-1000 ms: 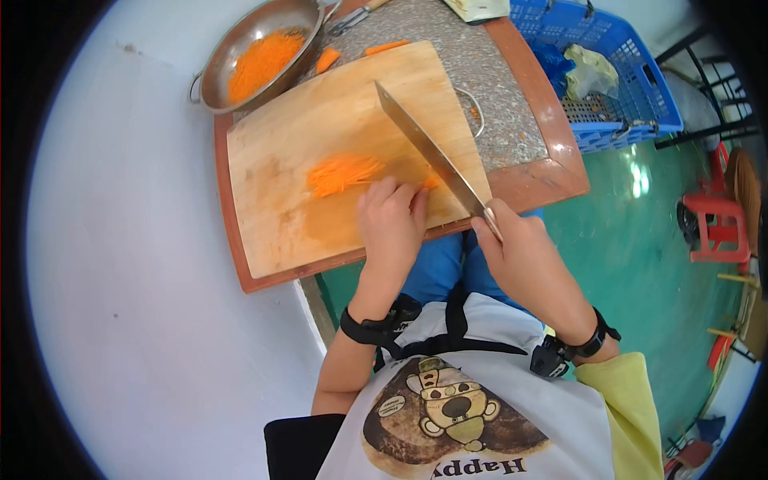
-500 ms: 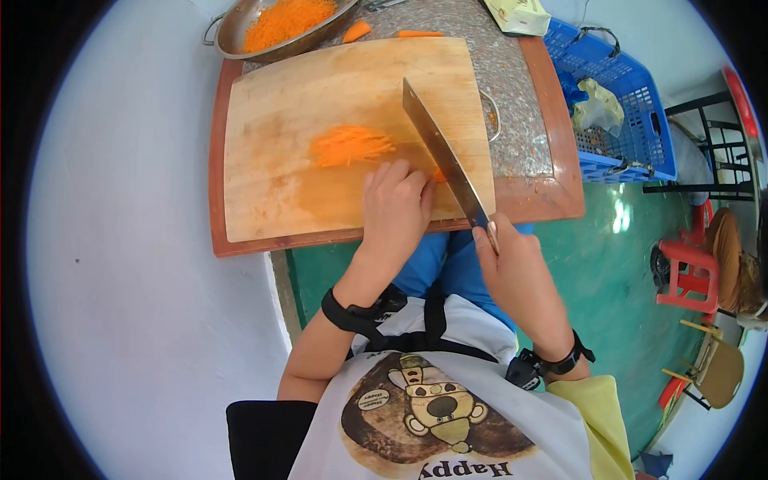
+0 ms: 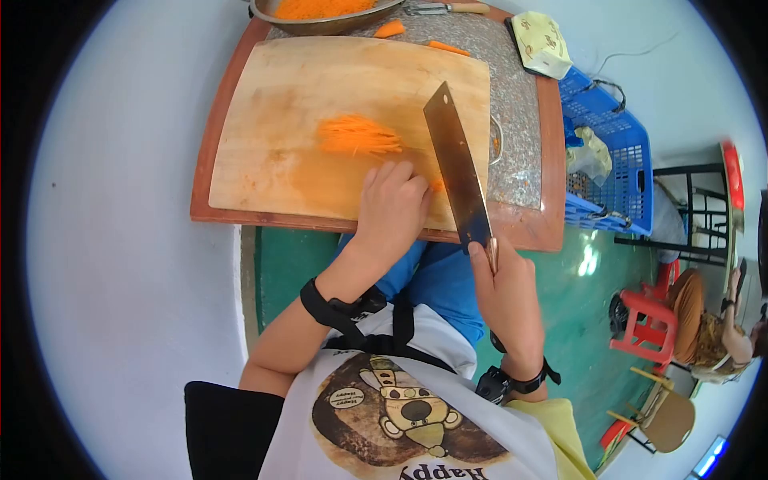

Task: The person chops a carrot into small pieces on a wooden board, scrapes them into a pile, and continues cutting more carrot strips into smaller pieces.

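Note:
My right hand grips the handle of a cleaver, whose broad dark blade stretches away over the right part of a wooden cutting board. My left hand rests on the board near its front edge, fingers bent down and closed. Between that hand and the blade a bit of orange carrot shows; the rest of it is hidden under my fingers. Just beyond my left fingertips lies a pile of carrot shreds.
A metal pan of carrot shreds sits behind the board. Carrot pieces and a peeler lie nearby. At the table's right stand a tissue box and a blue crate. Farther right are a red stool and a seated person.
The cleaver has turned so more of its flat side shows, and its blade is farther from my left hand. My left hand stays by the carrot. The whole view has shifted and tilted.

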`<action>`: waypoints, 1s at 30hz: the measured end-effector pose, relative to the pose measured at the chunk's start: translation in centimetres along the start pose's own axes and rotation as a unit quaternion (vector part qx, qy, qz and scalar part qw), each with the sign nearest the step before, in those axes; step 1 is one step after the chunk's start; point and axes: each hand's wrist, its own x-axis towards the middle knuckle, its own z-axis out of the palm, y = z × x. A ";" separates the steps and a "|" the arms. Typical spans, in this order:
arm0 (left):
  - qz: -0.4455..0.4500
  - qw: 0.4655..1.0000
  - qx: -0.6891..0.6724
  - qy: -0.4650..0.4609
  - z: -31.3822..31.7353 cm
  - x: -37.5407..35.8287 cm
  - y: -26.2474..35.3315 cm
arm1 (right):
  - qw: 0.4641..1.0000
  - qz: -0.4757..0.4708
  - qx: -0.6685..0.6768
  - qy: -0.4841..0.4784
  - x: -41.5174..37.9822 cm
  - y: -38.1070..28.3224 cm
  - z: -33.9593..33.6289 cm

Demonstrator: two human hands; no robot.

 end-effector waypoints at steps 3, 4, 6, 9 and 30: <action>0.003 1.000 0.014 -0.012 -0.1 0.0 -0.1 | 1.000 -0.003 -0.005 -0.004 -0.3 -0.1 -0.2; 0.005 1.000 0.015 -0.014 -0.1 0.0 -0.1 | 1.000 -0.007 -0.009 -0.007 -0.4 -0.1 -0.3; 0.008 1.000 0.015 -0.015 -0.1 0.0 -0.1 | 1.000 -0.012 -0.013 -0.007 -0.4 0.0 -0.2; 0.008 0.999 0.022 -0.026 -0.1 0.0 -0.1 | 1.000 -0.006 -0.016 -0.009 -0.3 0.0 -0.1; -0.001 1.000 0.014 -0.001 0.0 -0.3 0.1 | 0.997 -0.067 -0.017 0.040 0.3 -0.1 0.1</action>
